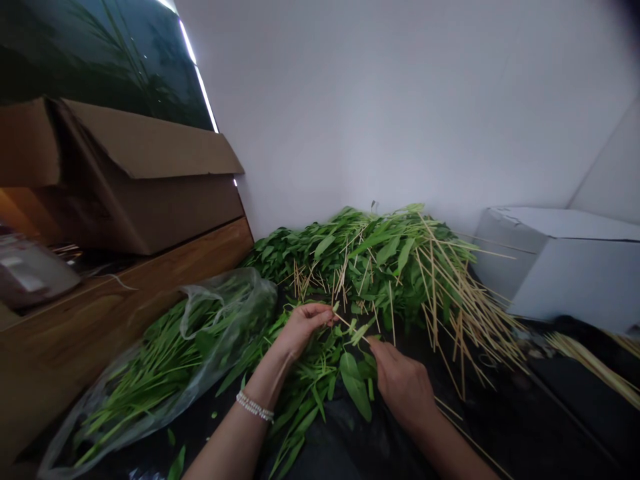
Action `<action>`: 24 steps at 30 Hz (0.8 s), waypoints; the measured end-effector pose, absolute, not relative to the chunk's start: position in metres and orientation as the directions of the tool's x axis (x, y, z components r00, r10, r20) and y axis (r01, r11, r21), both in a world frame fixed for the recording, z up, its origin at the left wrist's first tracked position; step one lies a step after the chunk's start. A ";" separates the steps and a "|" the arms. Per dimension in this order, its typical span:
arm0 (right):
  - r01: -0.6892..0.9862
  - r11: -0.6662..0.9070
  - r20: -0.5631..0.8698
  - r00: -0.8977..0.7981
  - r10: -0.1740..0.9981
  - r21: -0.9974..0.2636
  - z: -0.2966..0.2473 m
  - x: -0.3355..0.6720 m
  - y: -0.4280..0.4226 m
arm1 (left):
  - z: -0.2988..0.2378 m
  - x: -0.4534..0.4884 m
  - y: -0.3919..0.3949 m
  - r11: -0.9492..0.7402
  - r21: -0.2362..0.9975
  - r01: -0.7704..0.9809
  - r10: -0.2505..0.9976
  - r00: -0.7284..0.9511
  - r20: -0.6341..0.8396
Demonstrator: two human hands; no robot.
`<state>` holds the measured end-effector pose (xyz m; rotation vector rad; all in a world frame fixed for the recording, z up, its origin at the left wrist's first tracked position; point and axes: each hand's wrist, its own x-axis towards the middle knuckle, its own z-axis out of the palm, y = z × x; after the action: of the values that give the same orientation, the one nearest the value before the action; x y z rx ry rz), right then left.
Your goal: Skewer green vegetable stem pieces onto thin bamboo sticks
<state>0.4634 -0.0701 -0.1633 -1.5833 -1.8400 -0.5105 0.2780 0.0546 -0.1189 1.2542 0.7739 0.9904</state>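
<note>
A thin bamboo skewer (346, 323) runs between my two hands, with pale green pieces and leafy stems threaded along it. My left hand (303, 328) is closed in a pinch at its far end, by a small bit of green. My right hand (404, 381) grips the near end, fingers curled round it. Broad leaves (355, 385) that look like water spinach hang below the skewer. Under my hands lies a loose spread of leafy greens (310, 390) on black sheeting (335, 443).
Toward the wall rises a heap of greens (320, 247) with many skewers (453, 300) sticking out. A clear plastic bag (255, 287) of greens lies at left, below a cardboard box (165, 207) on a wooden surface (210, 253). A white box (575, 267) stands right, near bundled sticks (590, 363).
</note>
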 end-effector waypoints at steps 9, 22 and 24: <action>0.974 0.200 0.677 -0.074 0.732 -0.109 -0.162 0.464 -0.071 | -0.117 0.280 0.051 0.062 0.981 -0.182 0.905 0.424 0.022; 0.968 0.211 0.673 -0.063 0.737 -0.140 -0.162 0.461 -0.070 | -0.117 0.285 0.046 0.030 0.994 -0.109 0.888 0.459 0.024; 0.967 0.215 0.668 -0.070 0.741 -0.137 -0.161 0.460 -0.070 | -0.116 0.288 0.042 0.010 0.998 -0.062 0.865 0.501 0.023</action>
<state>0.4600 -0.0700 -0.1611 -1.5791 -1.8646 -0.4614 0.2880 0.0422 -0.1160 1.3726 0.7694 0.8489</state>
